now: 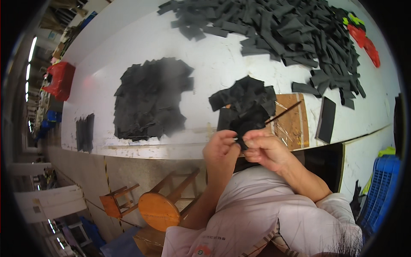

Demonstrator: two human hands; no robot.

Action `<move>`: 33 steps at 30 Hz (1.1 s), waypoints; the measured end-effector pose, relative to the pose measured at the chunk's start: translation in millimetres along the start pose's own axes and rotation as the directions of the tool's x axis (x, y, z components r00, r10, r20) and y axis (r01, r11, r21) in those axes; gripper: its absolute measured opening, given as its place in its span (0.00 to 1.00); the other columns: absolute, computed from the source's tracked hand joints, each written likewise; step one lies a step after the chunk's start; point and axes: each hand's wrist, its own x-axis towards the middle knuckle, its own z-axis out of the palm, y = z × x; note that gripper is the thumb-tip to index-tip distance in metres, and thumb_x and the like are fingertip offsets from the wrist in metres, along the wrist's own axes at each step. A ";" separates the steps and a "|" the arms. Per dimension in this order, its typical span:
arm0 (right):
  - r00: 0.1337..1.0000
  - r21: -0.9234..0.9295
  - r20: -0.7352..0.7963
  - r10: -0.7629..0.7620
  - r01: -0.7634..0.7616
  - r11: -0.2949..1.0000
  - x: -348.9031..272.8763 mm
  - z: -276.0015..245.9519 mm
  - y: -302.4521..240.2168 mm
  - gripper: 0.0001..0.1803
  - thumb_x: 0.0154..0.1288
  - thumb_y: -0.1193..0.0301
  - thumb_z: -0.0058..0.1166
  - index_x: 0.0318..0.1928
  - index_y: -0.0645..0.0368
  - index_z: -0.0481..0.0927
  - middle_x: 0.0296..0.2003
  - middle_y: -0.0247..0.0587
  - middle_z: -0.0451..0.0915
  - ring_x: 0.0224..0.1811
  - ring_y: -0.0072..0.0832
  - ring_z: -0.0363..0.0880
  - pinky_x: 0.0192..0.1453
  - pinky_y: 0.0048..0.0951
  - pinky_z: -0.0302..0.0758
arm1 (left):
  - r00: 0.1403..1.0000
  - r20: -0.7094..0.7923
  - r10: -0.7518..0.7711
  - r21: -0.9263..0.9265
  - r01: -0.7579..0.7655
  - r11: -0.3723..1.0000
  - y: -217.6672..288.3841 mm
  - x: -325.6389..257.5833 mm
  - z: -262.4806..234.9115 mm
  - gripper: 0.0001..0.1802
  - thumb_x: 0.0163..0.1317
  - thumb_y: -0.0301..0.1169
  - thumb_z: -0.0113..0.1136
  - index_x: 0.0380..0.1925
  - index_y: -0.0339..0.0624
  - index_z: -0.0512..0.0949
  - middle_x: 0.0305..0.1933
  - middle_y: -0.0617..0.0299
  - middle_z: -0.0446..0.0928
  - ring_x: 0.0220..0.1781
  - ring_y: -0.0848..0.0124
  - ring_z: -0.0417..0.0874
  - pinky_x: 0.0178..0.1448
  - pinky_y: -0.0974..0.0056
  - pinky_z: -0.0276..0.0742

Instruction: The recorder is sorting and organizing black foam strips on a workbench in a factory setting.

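Observation:
My left hand (220,147) and my right hand (265,150) meet at the near table edge, both pinching one small black fabric piece (242,138) between their fingertips. Just beyond them lies a loose heap of black pieces (246,100) on a brown board (291,122). A thin dark stick (282,112) lies slanted across the board, close to my right hand. A flat pile of black squares (152,98) sits to the left on the white table (218,64).
A big heap of black strips (295,34) covers the far right of the table, with red items (364,40) beyond it. A dark flat rectangle (326,120) lies right of the board. Round wooden stool (160,210), small stool (115,201), blue crate (383,188), red crate (60,79).

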 end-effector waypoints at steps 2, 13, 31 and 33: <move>0.997 -0.187 -0.009 -0.078 0.075 0.980 2.9 2.9 3.5 0.05 0.56 0.72 0.51 0.28 0.59 0.73 0.18 0.24 0.65 0.18 0.10 0.57 0.18 0.15 0.54 | 0.997 -0.064 0.053 0.147 -0.043 0.988 -8.4 -2.2 3.7 0.13 0.46 0.13 0.47 0.33 0.33 0.71 0.27 0.67 0.72 0.21 0.87 0.66 0.21 0.81 0.59; 0.946 -0.258 0.127 -0.297 0.321 0.911 -20.3 -13.2 -2.5 0.04 0.59 0.75 0.47 0.28 0.59 0.71 0.31 0.26 0.68 0.27 0.12 0.64 0.30 0.13 0.63 | 0.682 0.686 -0.253 -0.513 0.701 0.496 20.0 -11.6 8.2 0.18 0.49 0.14 0.49 0.44 0.33 0.68 0.29 0.62 0.72 0.11 0.86 0.58 0.15 0.81 0.55; 0.951 -0.540 0.027 -0.307 0.272 0.797 -28.2 -16.6 -91.6 0.10 0.60 0.68 0.48 0.24 0.57 0.70 0.19 0.25 0.65 0.18 0.12 0.57 0.20 0.14 0.54 | 0.601 0.747 -0.284 -0.622 0.782 0.018 15.2 55.3 56.6 0.17 0.61 0.35 0.40 0.46 0.38 0.67 0.26 0.61 0.71 0.06 0.83 0.52 0.11 0.79 0.51; 0.974 -0.441 0.016 -0.225 0.209 0.873 -20.1 -43.5 -80.6 0.10 0.60 0.67 0.48 0.24 0.57 0.69 0.19 0.26 0.65 0.17 0.12 0.56 0.19 0.13 0.53 | 0.631 0.708 -0.318 -0.633 0.766 0.111 -4.0 54.4 54.4 0.15 0.60 0.33 0.42 0.44 0.37 0.68 0.25 0.63 0.72 0.08 0.83 0.54 0.12 0.79 0.51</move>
